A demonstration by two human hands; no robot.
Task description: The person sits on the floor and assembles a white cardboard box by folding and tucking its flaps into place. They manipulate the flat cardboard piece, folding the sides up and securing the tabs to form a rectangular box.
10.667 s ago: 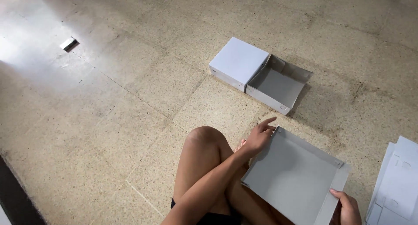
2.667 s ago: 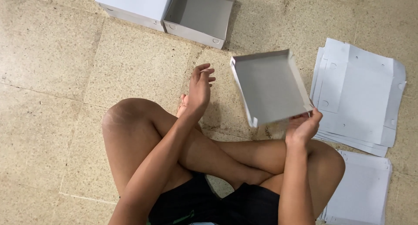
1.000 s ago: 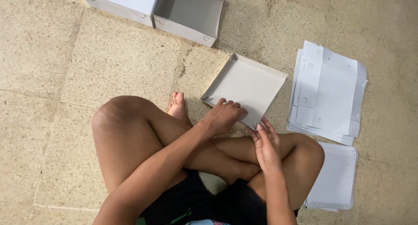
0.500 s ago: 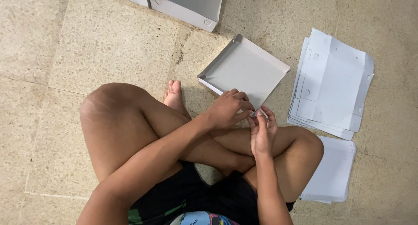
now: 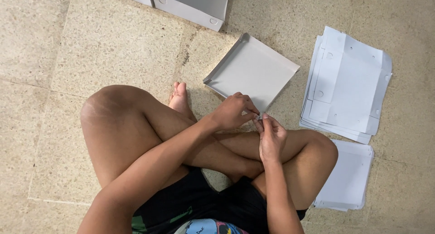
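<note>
Head view: person sits cross-legged on the floor (image 5: 90,48). Left hand (image 5: 233,111) and right hand (image 5: 271,136) meet at the near corner of a shallow grey cardboard tray (image 5: 251,71) lying on the floor by the knees. Each grip is pinched closed on that corner flap. Stack of flat white sheets (image 5: 346,84) to the right, second stack (image 5: 346,175) below it. Finished boxes (image 5: 190,3) at the top edge.

You see soft, even indoor light on the speckled floor (image 5: 90,48), with faint shadows under the legs and beside the grey tray (image 5: 253,71), mild glare on the white card sheets (image 5: 349,89), sharp focus throughout, and slight wide-angle stretch at the edges.
</note>
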